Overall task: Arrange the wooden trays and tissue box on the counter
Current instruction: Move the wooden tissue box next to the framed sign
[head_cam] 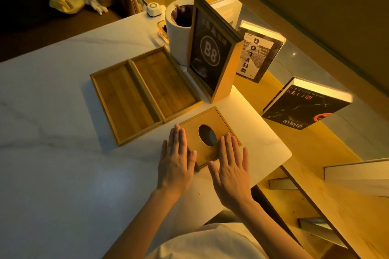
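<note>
Tissue box (210, 132), a flat-topped wooden one with an oval hole in its lid, sits near the right-hand corner of the white counter (63, 153), just in front of the two wooden trays. Both of the person's hands lie on it, palms down and fingers stretched out flat rather than curled around anything. The left hand (176, 162) covers the box's near left corner, its fingertips reaching along the left edge; the right hand (230, 166) rests over the near right part of the lid, fingertips just beside the oval hole. Neither hand clasps the box; they press or rest on top of it.

The narrow wooden tray (124, 101) and the wider wooden tray (166, 84) lie side by side with their long edges touching, both empty. The wider one's near corner is just beside the box's far edge.

Behind the trays stands a white cylindrical bin (176, 38) with a dark liner, and beside it an upright wooden sign frame (210, 52) showing "B8" in a circle. A small white round device (153, 8) and a glass dish (163, 29) sit farther back on the counter.

To the right, past the counter's edge, a lit wooden shelf (311, 145) holds two books propped face up: one with a pale cover (259, 54), one with a black cover (301, 109). More books lie on lower shelves.
</note>
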A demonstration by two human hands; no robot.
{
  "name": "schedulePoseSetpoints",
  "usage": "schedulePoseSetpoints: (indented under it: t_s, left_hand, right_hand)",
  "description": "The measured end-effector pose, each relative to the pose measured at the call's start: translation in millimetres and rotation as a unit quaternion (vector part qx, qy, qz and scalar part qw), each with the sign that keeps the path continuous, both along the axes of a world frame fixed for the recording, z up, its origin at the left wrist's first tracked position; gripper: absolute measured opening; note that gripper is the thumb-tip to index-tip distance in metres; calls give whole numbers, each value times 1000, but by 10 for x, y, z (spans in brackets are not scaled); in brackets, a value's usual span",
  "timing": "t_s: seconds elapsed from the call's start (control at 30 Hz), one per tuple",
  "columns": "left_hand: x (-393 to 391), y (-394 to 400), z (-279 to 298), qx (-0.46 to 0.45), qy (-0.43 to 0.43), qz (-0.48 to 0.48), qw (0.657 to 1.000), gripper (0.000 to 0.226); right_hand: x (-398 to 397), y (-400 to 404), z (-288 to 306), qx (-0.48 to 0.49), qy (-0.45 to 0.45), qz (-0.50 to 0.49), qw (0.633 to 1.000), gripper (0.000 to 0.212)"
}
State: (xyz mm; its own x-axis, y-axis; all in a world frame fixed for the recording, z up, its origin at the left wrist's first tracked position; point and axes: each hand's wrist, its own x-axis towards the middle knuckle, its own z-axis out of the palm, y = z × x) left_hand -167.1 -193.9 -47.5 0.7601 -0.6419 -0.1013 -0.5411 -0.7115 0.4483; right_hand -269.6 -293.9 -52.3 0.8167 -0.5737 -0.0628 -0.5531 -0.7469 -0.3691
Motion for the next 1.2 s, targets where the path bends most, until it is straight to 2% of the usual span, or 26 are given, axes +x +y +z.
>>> schedulePoseSetpoints:
  t_s: [0.2, 0.37, 0.77, 1.2]
  left_hand:
    - [88, -219, 14, 5, -1, -21, 1000, 74]
    - [153, -455, 29, 0, 0, -29, 1000, 58]
    - [276, -955, 18, -18, 0, -30, 999, 59]
    - [264, -1128, 18, -22, 2, -17, 1000, 60]
  right_hand:
    - [50, -213, -27, -24, 4, -8, 1000, 66]
    - [102, -442, -24, -36, 7, -15, 999, 66]
    - [228, -944, -3, -31, 6, -10, 999, 73]
    - [249, -1152, -34, -41, 9, 4, 999, 69]
